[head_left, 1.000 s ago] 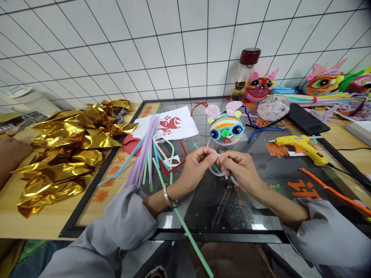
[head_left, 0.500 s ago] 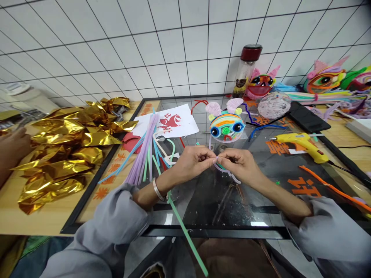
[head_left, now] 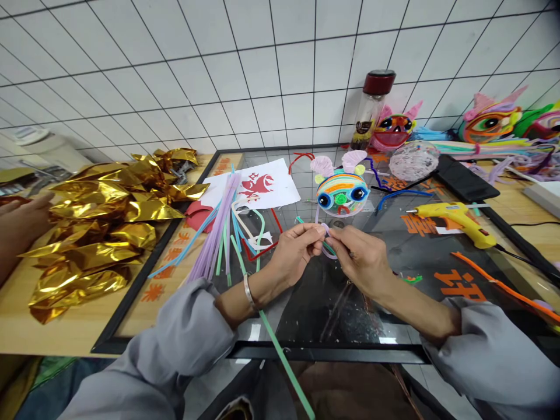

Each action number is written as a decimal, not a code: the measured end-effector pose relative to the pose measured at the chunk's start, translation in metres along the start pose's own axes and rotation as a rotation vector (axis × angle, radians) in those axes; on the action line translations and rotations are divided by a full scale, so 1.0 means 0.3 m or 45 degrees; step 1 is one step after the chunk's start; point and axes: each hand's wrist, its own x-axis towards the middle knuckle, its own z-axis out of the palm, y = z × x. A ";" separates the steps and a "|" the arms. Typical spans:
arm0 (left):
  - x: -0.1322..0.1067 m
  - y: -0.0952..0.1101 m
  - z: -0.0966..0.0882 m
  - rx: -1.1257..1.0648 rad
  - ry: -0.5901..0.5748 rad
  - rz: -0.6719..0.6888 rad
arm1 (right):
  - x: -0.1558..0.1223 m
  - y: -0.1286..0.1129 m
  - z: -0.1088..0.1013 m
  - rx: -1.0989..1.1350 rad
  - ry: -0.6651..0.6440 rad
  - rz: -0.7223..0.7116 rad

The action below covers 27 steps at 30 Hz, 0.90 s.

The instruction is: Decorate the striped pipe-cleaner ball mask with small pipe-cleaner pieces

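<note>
My left hand [head_left: 298, 249] and my right hand [head_left: 361, 252] meet over the dark glass tabletop, each closed in a pinch. Between their fingertips is a lilac pipe cleaner [head_left: 324, 228], bent into a small curl; its lower part loops beneath the fingers and is partly hidden. Just beyond the hands sits a colourful animal head [head_left: 341, 195] wound from pipe cleaners, with blue-rimmed eyes and lilac ears. Left of my left hand lies a bundle of lilac pipe cleaners [head_left: 215, 233], with green and blue ones. A long green pipe cleaner [head_left: 284, 361] passes under my left wrist and over the table's front edge.
Crumpled gold foil [head_left: 96, 221] covers the left side, where another person's hand [head_left: 26, 221] rests. To the right lie a yellow glue gun [head_left: 459, 220], a phone [head_left: 466, 178] and an orange pipe cleaner [head_left: 499, 283]. A glass bottle [head_left: 370, 114] stands by the wall near other finished heads.
My right hand has turned, its fingers curling more over the lilac pipe cleaner, which now shows a small curl. My left wrist has shifted slightly right. The other person's hand has moved a little.
</note>
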 end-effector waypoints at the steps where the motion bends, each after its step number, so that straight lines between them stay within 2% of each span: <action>1: -0.002 -0.002 0.005 -0.047 0.025 -0.017 | -0.003 -0.001 0.004 -0.050 -0.009 -0.015; 7: -0.014 -0.016 0.022 -0.228 0.133 -0.158 | -0.014 -0.012 0.016 -0.082 -0.028 -0.013; 14: -0.019 -0.023 0.017 -0.251 0.072 -0.182 | -0.013 -0.009 0.006 -0.046 -0.076 0.035; 20: -0.011 -0.013 0.013 -0.121 -0.006 -0.093 | -0.007 0.000 0.002 0.007 -0.096 0.037; 27: 0.006 -0.001 0.008 0.228 -0.059 0.200 | -0.005 -0.003 -0.002 0.101 -0.026 0.082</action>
